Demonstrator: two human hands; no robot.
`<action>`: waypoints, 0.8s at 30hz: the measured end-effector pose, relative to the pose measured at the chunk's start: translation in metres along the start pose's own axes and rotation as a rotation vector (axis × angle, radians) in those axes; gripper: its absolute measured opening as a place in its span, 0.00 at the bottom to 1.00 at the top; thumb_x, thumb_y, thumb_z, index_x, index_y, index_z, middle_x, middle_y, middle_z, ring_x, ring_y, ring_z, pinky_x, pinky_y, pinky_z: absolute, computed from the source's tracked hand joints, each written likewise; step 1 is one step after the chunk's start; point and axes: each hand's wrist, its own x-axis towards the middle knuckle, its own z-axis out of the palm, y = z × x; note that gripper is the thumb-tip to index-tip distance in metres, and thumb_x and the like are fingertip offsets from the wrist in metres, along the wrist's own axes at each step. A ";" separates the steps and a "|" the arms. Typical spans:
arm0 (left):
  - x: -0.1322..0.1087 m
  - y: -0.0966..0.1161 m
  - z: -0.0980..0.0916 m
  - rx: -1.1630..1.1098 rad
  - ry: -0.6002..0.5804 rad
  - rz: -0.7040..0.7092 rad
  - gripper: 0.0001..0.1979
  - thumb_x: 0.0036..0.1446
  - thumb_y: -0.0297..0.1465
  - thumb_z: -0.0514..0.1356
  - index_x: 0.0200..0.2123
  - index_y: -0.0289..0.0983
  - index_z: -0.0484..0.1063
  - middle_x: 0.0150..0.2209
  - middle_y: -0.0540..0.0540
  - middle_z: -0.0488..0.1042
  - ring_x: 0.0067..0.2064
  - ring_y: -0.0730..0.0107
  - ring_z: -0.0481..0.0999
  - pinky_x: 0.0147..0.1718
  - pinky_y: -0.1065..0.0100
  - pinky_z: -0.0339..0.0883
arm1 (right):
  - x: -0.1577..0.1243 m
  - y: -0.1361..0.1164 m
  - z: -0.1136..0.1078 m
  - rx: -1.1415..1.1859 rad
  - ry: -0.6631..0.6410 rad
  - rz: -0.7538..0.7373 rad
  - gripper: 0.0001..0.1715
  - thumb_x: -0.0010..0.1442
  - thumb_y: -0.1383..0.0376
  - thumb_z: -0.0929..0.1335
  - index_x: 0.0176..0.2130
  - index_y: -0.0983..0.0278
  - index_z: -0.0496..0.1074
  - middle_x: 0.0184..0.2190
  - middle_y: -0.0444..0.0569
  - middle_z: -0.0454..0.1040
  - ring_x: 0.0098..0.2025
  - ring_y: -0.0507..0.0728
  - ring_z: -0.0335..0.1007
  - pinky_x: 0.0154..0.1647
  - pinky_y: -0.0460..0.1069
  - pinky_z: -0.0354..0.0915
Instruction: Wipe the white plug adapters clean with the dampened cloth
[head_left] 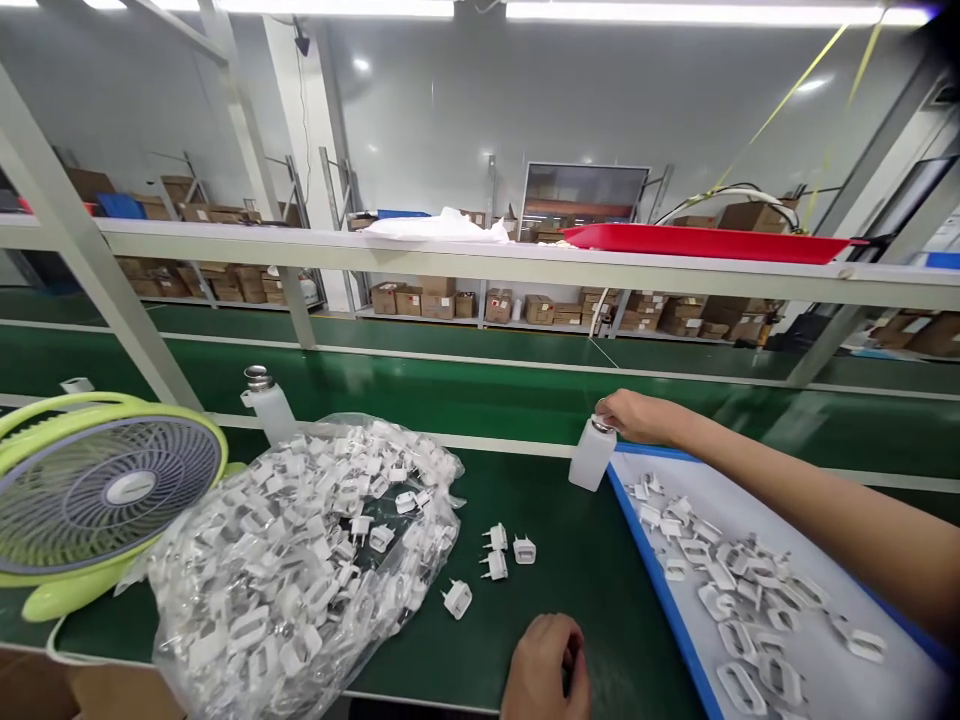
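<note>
At the back of the green table, my right hand (628,415) has its fingers closed at the metal top of a white plastic pump bottle (592,458), which tilts slightly. My left hand (546,668) rests low at the near edge, curled with the thumb toward the fingers; whatever it may hold is hidden. Ahead of it and to the left lie several loose white plug adapters (525,550) with two pins. A clear plastic bag (442,560), spread open and full of similar adapters, takes up the left side.
A blue-rimmed white tray (645,560) with several white plug parts lies under my right forearm. On the left stand a green fan (131,488) and a second pump bottle (271,405). A raised shelf (450,258) carries a red tray (712,242).
</note>
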 end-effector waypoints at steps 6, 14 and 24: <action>-0.001 -0.003 0.004 -0.003 -0.002 0.029 0.12 0.46 0.18 0.58 0.32 0.39 0.70 0.31 0.46 0.71 0.33 0.63 0.70 0.31 0.65 0.53 | 0.006 -0.006 -0.006 -0.133 -0.070 0.004 0.16 0.70 0.56 0.69 0.49 0.65 0.74 0.45 0.50 0.76 0.43 0.55 0.75 0.45 0.54 0.74; -0.002 -0.003 0.006 0.011 0.017 0.050 0.12 0.46 0.18 0.57 0.33 0.40 0.69 0.31 0.46 0.72 0.34 0.61 0.72 0.32 0.64 0.56 | 0.006 -0.014 -0.010 -0.219 -0.080 -0.026 0.15 0.69 0.57 0.70 0.48 0.66 0.74 0.44 0.50 0.76 0.43 0.56 0.76 0.45 0.54 0.74; -0.002 -0.001 0.002 0.007 0.013 0.050 0.11 0.47 0.19 0.57 0.32 0.40 0.69 0.31 0.46 0.71 0.34 0.61 0.71 0.32 0.64 0.54 | 0.004 -0.017 -0.008 -0.170 0.030 -0.078 0.16 0.69 0.57 0.70 0.49 0.66 0.74 0.46 0.50 0.76 0.44 0.56 0.76 0.46 0.55 0.74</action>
